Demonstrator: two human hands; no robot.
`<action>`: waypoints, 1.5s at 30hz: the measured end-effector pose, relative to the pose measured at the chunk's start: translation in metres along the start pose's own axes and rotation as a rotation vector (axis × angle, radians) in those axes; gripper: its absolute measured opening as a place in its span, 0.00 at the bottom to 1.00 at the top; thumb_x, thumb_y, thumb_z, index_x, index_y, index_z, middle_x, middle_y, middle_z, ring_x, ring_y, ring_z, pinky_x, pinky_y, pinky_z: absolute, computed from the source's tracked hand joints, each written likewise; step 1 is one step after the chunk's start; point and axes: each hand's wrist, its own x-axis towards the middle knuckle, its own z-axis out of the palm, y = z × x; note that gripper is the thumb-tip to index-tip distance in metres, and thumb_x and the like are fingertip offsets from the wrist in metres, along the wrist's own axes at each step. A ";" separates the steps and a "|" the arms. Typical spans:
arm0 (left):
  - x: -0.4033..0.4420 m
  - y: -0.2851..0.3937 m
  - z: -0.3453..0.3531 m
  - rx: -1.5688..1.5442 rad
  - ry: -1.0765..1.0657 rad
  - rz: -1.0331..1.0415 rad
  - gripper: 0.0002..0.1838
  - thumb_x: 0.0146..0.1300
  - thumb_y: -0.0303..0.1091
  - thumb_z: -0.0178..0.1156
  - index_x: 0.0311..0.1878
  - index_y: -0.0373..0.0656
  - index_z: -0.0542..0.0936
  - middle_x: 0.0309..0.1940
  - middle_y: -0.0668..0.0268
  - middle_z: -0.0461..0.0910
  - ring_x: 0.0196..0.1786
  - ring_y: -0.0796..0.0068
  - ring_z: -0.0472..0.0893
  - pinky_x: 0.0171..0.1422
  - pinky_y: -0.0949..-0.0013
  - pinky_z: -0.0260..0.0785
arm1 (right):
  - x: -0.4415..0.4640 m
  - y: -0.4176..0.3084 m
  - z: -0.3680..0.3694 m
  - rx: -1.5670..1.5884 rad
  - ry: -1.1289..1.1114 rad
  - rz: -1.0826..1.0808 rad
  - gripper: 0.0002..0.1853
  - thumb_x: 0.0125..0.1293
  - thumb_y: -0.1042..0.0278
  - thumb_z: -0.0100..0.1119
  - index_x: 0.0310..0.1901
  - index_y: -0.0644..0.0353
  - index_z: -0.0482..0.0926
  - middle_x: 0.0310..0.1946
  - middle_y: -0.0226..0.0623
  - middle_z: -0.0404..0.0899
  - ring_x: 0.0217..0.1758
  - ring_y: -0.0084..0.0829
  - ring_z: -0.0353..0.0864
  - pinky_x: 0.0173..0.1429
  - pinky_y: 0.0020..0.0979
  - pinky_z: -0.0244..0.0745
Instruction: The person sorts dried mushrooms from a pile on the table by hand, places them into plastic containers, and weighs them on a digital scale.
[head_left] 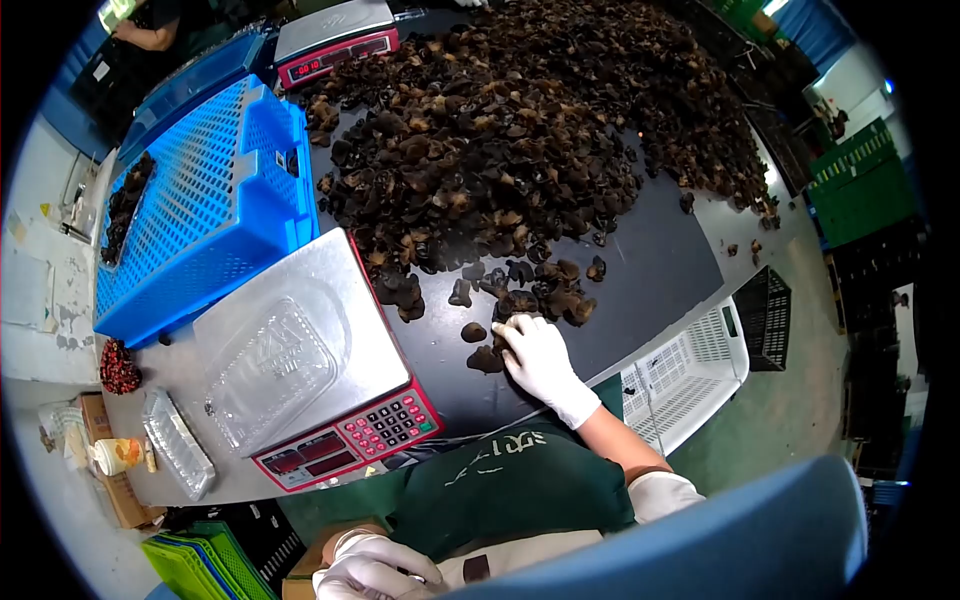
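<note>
My right hand (537,360), in a white glove, reaches to the near edge of a pile of dark wood ear mushrooms (480,170). Its bent fingertips press together on a mushroom piece (501,341), which they partly hide. Several loose pieces lie around them, including a small round mushroom piece (473,332). Low in front of my body is my gloved left hand (378,568), fingers curled; what they hold, if anything, cannot be made out. A clear plastic tray (275,370) sits on the steel pan of a red digital scale (350,440), left of my right hand.
Blue perforated crates (200,210) stand to the left, a filled tray (128,205) on top. Another scale (335,45) is at the back. A second clear tray (178,445) and paper cup (118,455) are at lower left. Below the table's right edge is a white basket (690,375).
</note>
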 end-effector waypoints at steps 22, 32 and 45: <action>0.025 -0.019 -0.021 0.063 -0.193 0.153 0.22 0.68 0.45 0.58 0.61 0.43 0.74 0.49 0.52 0.79 0.39 0.57 0.77 0.38 0.56 0.72 | 0.094 0.013 0.025 -0.121 0.060 -0.047 0.22 0.57 0.66 0.64 0.55 0.57 0.78 0.43 0.42 0.77 0.47 0.44 0.79 0.51 0.42 0.76; 0.011 0.005 -0.014 0.272 -0.184 0.181 0.21 0.68 0.42 0.59 0.62 0.46 0.74 0.50 0.55 0.78 0.38 0.58 0.76 0.37 0.57 0.71 | 0.088 0.026 -0.012 -0.113 0.005 0.109 0.09 0.54 0.72 0.66 0.38 0.56 0.80 0.41 0.37 0.79 0.45 0.42 0.80 0.49 0.38 0.76; 0.010 -0.005 -0.003 0.304 -0.194 0.308 0.11 0.68 0.35 0.58 0.51 0.45 0.77 0.45 0.58 0.81 0.36 0.60 0.78 0.34 0.59 0.70 | 0.111 -0.017 0.030 0.305 -0.198 -0.089 0.06 0.59 0.80 0.60 0.38 0.59 0.81 0.35 0.39 0.79 0.46 0.42 0.78 0.51 0.37 0.75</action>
